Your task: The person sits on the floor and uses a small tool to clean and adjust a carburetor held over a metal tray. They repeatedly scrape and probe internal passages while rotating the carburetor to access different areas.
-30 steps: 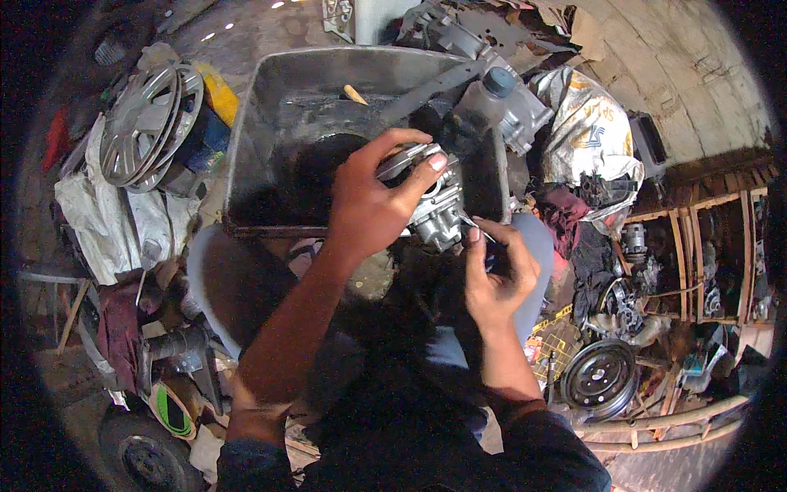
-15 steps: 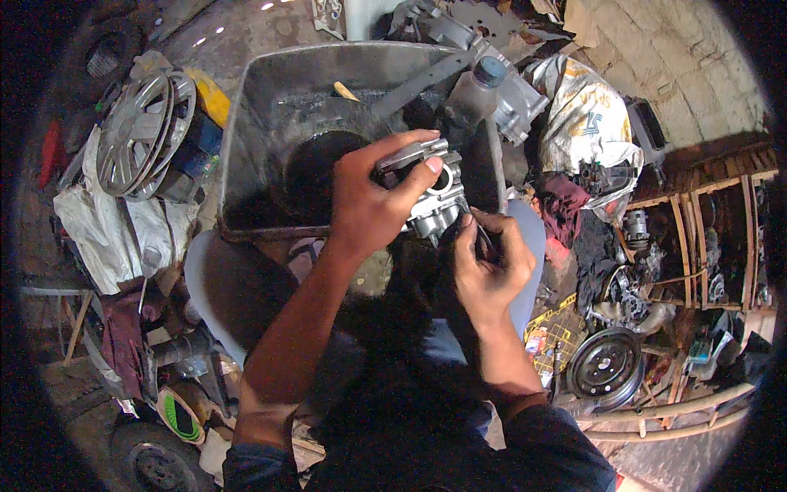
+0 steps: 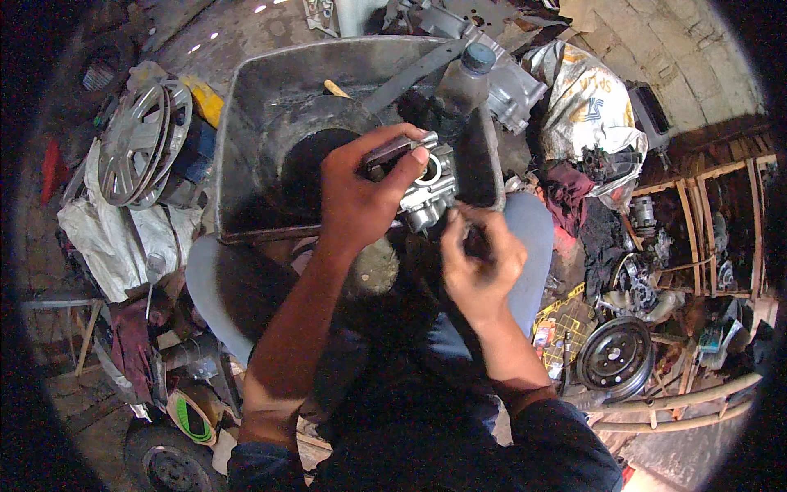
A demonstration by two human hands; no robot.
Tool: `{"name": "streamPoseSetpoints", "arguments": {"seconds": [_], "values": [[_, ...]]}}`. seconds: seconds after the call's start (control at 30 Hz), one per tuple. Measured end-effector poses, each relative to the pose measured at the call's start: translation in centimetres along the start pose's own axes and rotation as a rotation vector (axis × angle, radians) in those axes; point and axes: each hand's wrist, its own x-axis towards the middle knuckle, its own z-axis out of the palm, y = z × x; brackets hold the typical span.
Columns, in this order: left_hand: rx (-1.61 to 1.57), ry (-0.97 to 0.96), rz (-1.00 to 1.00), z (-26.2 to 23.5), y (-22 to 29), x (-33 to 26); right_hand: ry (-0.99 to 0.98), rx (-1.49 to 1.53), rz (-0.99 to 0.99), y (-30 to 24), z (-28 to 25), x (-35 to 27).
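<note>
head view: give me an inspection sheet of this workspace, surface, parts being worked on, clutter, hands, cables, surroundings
Surface: dark basin across the person's front, its inside grimy-looking
Job's things: silvery metal part, held up at the basin's near edge
Clutter: bottle with a bluish cap at the basin's right side; silver wheel covers to the left; black wheel rim to the right
Hands: left hand grips the metal part; right hand has thumb and fingers near its lower end, any hold there unclear
Cables: nothing seen
Surroundings: white printed sack and wooden shelving on the right; tyre at lower left
</note>
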Motion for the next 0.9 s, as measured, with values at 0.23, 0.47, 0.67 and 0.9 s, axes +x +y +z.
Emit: {"name": "streamPoseSetpoints", "arguments": {"seconds": [0.23,0.47,0.67,0.9], "values": [[0.012,0.008,0.002,-0.1,-0.3,-0.1,-0.029,-0.041,0.004,-0.5,0.0,-0.2],[-0.003,0.035,0.014,0.0,-0.5,-0.2,-0.010,-0.007,-0.023,-0.6,0.4,-0.3],[0.011,0.047,0.026,0.0,-0.2,-0.3,-0.020,-0.057,0.024,-0.3,0.2,-0.4],[-0.005,0.073,0.052,0.3,-0.2,-0.5,-0.021,0.002,-0.081,-0.4,0.4,-0.3]]}}
